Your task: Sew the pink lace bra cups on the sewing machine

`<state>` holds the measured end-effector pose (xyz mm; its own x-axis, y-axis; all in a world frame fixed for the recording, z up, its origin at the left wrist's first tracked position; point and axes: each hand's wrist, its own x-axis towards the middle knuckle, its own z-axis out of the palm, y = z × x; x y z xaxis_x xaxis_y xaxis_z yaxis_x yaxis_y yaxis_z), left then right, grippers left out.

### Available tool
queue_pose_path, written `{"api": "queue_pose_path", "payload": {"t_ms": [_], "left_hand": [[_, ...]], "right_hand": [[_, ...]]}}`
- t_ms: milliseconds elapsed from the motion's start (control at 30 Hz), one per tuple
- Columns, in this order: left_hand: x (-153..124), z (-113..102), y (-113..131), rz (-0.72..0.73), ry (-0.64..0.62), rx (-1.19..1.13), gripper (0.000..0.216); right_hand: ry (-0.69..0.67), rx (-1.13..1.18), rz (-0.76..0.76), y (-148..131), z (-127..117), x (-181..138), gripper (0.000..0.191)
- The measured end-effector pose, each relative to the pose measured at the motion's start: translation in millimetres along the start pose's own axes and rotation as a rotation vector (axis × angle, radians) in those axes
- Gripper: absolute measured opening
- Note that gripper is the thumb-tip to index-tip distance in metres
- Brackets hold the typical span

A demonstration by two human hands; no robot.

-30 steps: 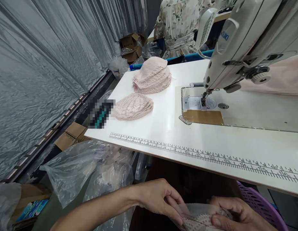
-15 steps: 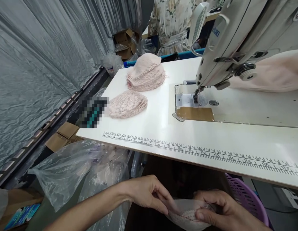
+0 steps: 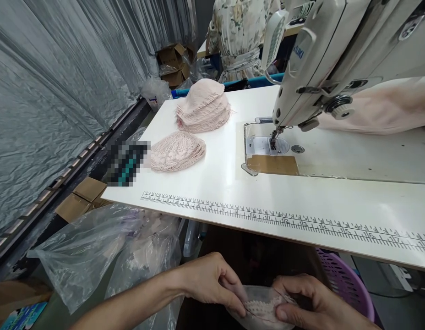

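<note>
Below the table's front edge, my left hand (image 3: 212,282) and my right hand (image 3: 310,302) both pinch a small pale pink lace fabric piece (image 3: 262,307) between them, fingers closed on its edges. On the white sewing table (image 3: 233,183) lie a flat pile of pink lace pieces (image 3: 178,151) and, behind it, a taller stack of pink fabric cups (image 3: 203,106). A white sewing machine (image 3: 329,50) stands at the right, its needle (image 3: 273,137) over the plate.
A ruler scale (image 3: 284,221) runs along the table's front. Clear plastic bags (image 3: 95,256) with fabric hang at the left, beside cardboard boxes (image 3: 78,204) and a silver foil wall. A purple basket (image 3: 346,282) sits under the table. A person in a floral dress (image 3: 238,36) stands behind. Pink cloth (image 3: 380,110) lies under the machine arm.
Both hands have kept hold of the lace piece and worked it slightly between the fingers. The view has drifted right, so the table and piles sit further left.
</note>
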<state>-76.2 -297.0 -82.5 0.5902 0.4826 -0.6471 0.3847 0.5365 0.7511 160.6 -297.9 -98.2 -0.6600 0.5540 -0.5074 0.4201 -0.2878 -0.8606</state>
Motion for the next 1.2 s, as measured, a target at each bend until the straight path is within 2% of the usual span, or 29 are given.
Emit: {"api": "queue_pose_path", "payload": {"t_ms": [167,300,400,500,633,833,933,1067,1200], "left_hand": [[-2.4,-6.4,-2.7,0.035,-0.020,0.045,0.022],[2.2,0.0,0.2,0.056,-0.039,0.094,0.035],[8.4,8.9,0.5,0.017,0.002,0.073,0.040],[11.8,14.1,-1.5,0.018,0.025,0.008,0.037],[9.1,12.6,-4.1,0.036,0.041,0.052,0.033],[6.6,10.6,-4.2,0.025,0.056,0.104,0.038],[7.3,12.5,-2.3,0.043,0.054,0.121,0.033],[6.9,15.4,0.2,0.055,0.059,0.171,0.024],[4.4,16.0,4.5,0.072,0.078,0.224,0.021]], "right_hand": [[0.016,0.006,0.021,-2.2,4.1,-0.8,0.029],[0.083,0.021,0.024,-6.5,8.5,-1.5,0.024],[0.042,0.016,0.013,-8.7,8.5,-2.4,0.022],[0.029,0.015,0.000,-8.0,7.1,-3.9,0.025],[0.019,0.015,0.011,-3.4,6.7,-6.4,0.030],[0.105,-0.050,-0.025,1.1,5.9,-10.9,0.035],[0.080,-0.041,-0.028,5.4,6.6,-12.8,0.035],[0.108,-0.048,0.062,13.9,12.1,-13.4,0.029],[0.155,-0.032,0.028,14.4,15.4,-11.0,0.037]]}}
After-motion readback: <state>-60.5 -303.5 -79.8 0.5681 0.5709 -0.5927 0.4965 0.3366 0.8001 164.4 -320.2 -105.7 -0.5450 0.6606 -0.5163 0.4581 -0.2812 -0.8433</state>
